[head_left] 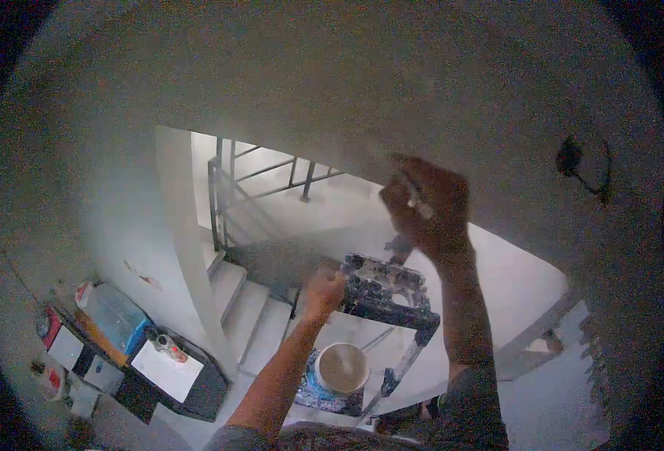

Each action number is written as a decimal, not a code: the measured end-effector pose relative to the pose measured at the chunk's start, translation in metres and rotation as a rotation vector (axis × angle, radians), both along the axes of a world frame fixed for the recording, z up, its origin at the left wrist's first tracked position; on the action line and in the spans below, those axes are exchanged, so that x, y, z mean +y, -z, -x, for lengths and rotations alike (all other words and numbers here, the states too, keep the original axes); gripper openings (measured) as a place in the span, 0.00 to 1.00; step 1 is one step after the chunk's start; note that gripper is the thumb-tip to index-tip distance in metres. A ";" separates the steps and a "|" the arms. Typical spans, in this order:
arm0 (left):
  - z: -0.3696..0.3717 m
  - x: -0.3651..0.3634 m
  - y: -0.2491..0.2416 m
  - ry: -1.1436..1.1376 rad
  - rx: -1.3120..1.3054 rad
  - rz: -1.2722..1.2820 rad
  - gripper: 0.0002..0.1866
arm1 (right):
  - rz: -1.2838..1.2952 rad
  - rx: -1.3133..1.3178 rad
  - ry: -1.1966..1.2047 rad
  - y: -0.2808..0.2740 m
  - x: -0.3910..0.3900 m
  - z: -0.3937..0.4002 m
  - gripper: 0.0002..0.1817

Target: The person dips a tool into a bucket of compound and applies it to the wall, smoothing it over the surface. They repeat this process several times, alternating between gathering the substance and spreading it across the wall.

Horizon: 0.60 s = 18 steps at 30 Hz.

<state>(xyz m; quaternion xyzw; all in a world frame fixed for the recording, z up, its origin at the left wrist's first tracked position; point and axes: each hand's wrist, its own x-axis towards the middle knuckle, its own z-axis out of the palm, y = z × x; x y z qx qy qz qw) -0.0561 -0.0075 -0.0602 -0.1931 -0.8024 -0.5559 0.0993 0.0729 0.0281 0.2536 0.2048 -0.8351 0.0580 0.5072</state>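
Observation:
My right hand is raised near the grey plastered surface overhead. Its fingers are closed round a slim tool with a pale part showing; blur hides its kind. Lower down, my left hand grips the side of the top of a paint-spattered stepladder. Below the ladder top stands a white bucket with pale, creamy contents, on a spattered step or board. The grey surface fills the upper view.
Stairs with a dark metal railing lie below and beyond the ladder. At lower left, a dark table carries papers, bottles and a blue-and-clear package. A dark fitting with a wire hangs at right.

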 end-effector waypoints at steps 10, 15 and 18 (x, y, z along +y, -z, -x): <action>0.000 0.001 0.003 -0.056 -0.007 -0.023 0.17 | -0.020 0.301 0.034 -0.026 0.001 -0.011 0.11; -0.006 -0.006 -0.008 0.030 -0.065 0.036 0.19 | 0.012 0.003 0.006 -0.001 -0.006 0.000 0.09; -0.001 -0.003 -0.003 0.032 -0.069 0.067 0.21 | -0.025 0.070 -0.041 -0.008 -0.006 0.000 0.09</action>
